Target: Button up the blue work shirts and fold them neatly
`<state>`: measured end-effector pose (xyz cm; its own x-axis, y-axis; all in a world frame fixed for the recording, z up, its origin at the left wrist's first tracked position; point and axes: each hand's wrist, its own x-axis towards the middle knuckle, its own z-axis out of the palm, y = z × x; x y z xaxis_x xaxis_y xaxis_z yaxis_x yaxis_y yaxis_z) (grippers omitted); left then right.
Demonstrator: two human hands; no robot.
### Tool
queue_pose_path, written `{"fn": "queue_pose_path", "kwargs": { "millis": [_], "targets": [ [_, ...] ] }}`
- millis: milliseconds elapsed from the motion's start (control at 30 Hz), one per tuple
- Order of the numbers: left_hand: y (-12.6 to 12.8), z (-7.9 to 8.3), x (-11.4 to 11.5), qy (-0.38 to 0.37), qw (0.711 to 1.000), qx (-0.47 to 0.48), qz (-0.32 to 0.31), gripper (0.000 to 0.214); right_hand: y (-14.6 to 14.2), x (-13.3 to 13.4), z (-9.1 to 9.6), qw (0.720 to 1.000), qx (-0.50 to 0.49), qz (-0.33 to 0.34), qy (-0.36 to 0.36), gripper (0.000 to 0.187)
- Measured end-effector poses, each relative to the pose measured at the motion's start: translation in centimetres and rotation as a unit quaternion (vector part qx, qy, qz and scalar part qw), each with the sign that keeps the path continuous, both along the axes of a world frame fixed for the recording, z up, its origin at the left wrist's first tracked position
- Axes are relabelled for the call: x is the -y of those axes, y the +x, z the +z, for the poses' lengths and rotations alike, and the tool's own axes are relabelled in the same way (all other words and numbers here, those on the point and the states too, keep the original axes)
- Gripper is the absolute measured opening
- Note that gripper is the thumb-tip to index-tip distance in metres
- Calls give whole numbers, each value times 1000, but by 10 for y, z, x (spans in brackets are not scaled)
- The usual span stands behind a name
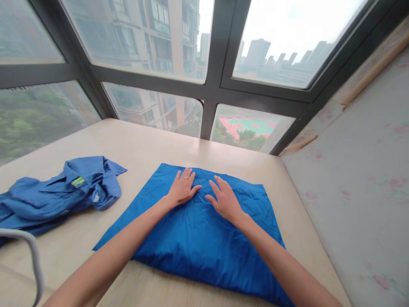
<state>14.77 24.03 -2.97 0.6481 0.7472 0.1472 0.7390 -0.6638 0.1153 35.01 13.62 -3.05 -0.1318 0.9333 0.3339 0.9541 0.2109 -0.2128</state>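
Note:
A bright blue folded garment [198, 238] lies spread on the pale wooden surface in front of me, its cloth lightly creased. My left hand [182, 187] rests flat on its upper part, fingers spread, with a ring on one finger. Just to the right, my right hand [223, 198] is over the same cloth with its fingers apart; whether its whole palm touches is hard to tell. Neither hand grips anything. What kind of garment it is cannot be made out. My forearms hide parts of its left and right sides.
A crumpled blue work shirt [79, 187] with a yellow-green reflective patch lies at the left. A grey curved tube or cable [33, 251] shows at the lower left. Dark-framed windows [212, 98] border the wooden surface [140, 147] at the back, and a floral-papered wall [361, 204] stands on the right.

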Motion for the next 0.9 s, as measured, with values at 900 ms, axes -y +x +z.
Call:
{"fn": "queue_pose_path", "kwargs": {
  "millis": [900],
  "targets": [
    [-112, -18, -35, -47, 998, -37, 34, 64, 122, 38, -45, 994, 37, -77, -72, 64]
  ]
}}
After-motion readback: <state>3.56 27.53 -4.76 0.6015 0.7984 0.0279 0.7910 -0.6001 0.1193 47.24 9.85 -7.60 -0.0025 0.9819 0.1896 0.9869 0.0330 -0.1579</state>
